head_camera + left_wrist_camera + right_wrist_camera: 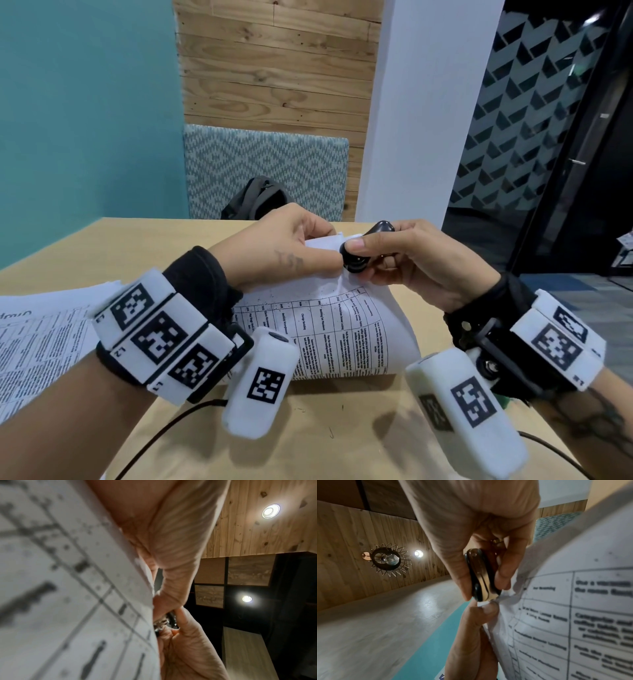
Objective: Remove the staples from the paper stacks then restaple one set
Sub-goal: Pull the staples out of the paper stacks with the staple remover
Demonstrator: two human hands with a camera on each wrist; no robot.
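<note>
Paper stack (pixel 329 325): printed sheets with a table, lifted and curved above the tabletop (pixel 342 428), far corner raised between both hands.

Left hand (pixel 274 246): fingers (pixel 318 229) and thumb pinched on that raised corner of the stack.

Right hand (pixel 421 260): thumb and fingers curled round a black staple remover (pixel 356 260), squeezing it; the right wrist view shows its metal claws (pixel 488 596) nearly together and set against the paper corner, just beside the left thumb tip. The staple itself is too small to make out.

Second paper stack (pixel 44 339): printed sheets lying flat on the tabletop at the left, partly under the left forearm.

Dark backpack (pixel 257 202): on the patterned bench seat (pixel 239 161) beyond the tabletop's far edge.

Cable (pixel 164 431): black, trailing across the tabletop near the left wrist.
</note>
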